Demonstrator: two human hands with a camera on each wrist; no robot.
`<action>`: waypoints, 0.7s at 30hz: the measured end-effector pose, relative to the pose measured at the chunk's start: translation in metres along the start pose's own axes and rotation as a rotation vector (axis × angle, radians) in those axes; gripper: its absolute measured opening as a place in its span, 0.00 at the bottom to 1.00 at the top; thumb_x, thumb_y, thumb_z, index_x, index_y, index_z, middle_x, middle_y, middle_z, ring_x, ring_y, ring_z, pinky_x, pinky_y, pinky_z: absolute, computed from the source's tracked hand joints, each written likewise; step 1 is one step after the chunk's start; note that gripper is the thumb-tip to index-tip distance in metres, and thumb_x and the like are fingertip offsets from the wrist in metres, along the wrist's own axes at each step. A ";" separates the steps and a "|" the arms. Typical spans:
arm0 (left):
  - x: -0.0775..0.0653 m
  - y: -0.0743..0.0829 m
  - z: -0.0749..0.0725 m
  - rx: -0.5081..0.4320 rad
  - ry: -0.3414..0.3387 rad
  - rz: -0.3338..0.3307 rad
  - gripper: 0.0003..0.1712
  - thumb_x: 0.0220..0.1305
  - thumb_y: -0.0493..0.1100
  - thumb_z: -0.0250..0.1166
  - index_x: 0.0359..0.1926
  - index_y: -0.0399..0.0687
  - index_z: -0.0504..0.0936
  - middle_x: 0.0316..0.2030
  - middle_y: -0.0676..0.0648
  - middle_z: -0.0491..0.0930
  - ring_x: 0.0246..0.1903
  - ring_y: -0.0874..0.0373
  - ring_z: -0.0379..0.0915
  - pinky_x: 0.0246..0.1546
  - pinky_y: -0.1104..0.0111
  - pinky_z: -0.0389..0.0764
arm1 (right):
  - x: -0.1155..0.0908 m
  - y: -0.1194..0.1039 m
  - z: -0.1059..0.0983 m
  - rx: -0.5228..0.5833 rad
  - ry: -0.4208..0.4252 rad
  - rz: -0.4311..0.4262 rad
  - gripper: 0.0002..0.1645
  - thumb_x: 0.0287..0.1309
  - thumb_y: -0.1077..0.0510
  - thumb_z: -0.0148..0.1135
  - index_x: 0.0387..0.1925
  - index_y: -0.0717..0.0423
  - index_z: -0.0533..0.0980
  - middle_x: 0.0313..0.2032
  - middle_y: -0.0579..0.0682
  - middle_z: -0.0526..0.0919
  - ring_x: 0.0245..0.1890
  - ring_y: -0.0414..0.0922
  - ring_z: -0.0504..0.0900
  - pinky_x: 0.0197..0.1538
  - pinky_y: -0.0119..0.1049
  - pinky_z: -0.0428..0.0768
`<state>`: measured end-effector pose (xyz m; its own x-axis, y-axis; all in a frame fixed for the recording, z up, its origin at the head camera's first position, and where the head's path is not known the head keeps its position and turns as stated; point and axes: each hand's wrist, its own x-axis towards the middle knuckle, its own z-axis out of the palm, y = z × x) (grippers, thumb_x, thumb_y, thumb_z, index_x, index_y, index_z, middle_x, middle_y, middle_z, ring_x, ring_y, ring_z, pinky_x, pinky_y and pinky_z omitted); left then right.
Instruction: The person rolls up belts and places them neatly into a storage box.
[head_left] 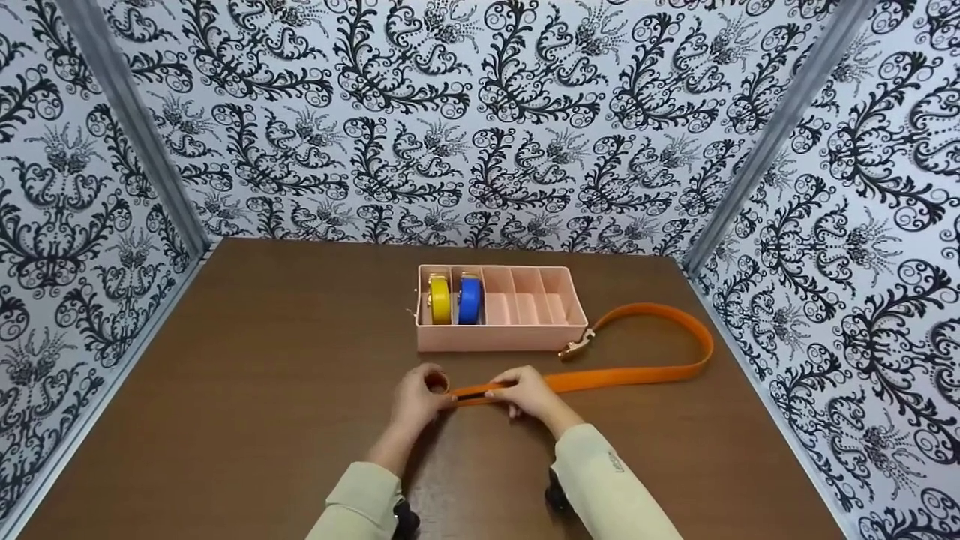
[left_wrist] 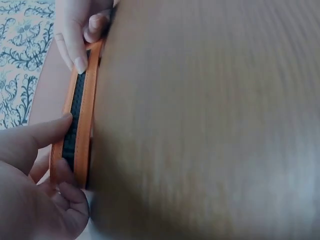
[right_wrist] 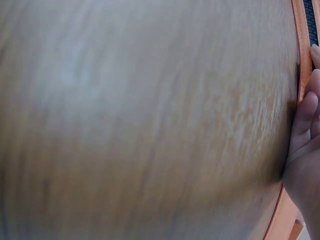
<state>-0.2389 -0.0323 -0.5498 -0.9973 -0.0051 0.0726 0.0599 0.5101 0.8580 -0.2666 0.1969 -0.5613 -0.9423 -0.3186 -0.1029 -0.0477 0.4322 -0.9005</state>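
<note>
An orange belt (head_left: pixel 622 377) with a gold buckle (head_left: pixel 576 346) lies partly uncoiled on the table, its strap looping round at the right. My left hand (head_left: pixel 417 396) grips the belt's end, where a small curled turn shows beside the fingers. A short way along, my right hand (head_left: pixel 528 391) pinches the strap between thumb and fingers. Between the hands, the left wrist view shows the belt's inner face with a black ridged strip (left_wrist: pixel 77 100) down its middle. At the right wrist view's edge, the right hand's fingers (right_wrist: pixel 304 117) curl against the strap, partly cut off.
Behind the hands stands a pink divided box (head_left: pixel 501 339). A coiled yellow belt (head_left: pixel 440 301) and a coiled blue belt (head_left: pixel 469 301) stand in its two left compartments. Patterned walls enclose the brown table (head_left: pixel 300 322) at the back and sides.
</note>
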 end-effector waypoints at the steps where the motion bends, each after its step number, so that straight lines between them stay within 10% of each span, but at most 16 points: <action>1: 0.000 0.000 0.000 -0.007 0.004 -0.015 0.29 0.43 0.36 0.80 0.48 0.39 0.78 0.36 0.47 0.80 0.37 0.52 0.75 0.42 0.58 0.78 | 0.000 0.000 0.000 -0.001 -0.003 -0.002 0.14 0.55 0.58 0.71 0.41 0.63 0.84 0.20 0.49 0.81 0.07 0.36 0.71 0.13 0.28 0.70; 16: 0.006 -0.020 0.002 0.060 0.096 0.061 0.26 0.43 0.46 0.81 0.47 0.50 0.85 0.41 0.49 0.76 0.46 0.47 0.71 0.50 0.49 0.65 | 0.000 -0.020 0.015 0.062 0.094 0.046 0.12 0.53 0.68 0.69 0.41 0.69 0.82 0.22 0.53 0.82 0.09 0.38 0.74 0.15 0.30 0.74; 21: 0.005 -0.023 0.003 0.027 0.112 0.099 0.29 0.45 0.42 0.80 0.51 0.45 0.83 0.42 0.48 0.80 0.46 0.46 0.74 0.51 0.50 0.68 | 0.002 -0.034 0.027 -0.194 0.195 -0.063 0.09 0.46 0.70 0.72 0.34 0.64 0.84 0.29 0.49 0.79 0.19 0.39 0.77 0.25 0.32 0.79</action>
<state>-0.2453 -0.0419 -0.5710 -0.9757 -0.0491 0.2135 0.1546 0.5361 0.8299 -0.2574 0.1587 -0.5425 -0.9805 -0.1898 0.0505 -0.1528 0.5758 -0.8032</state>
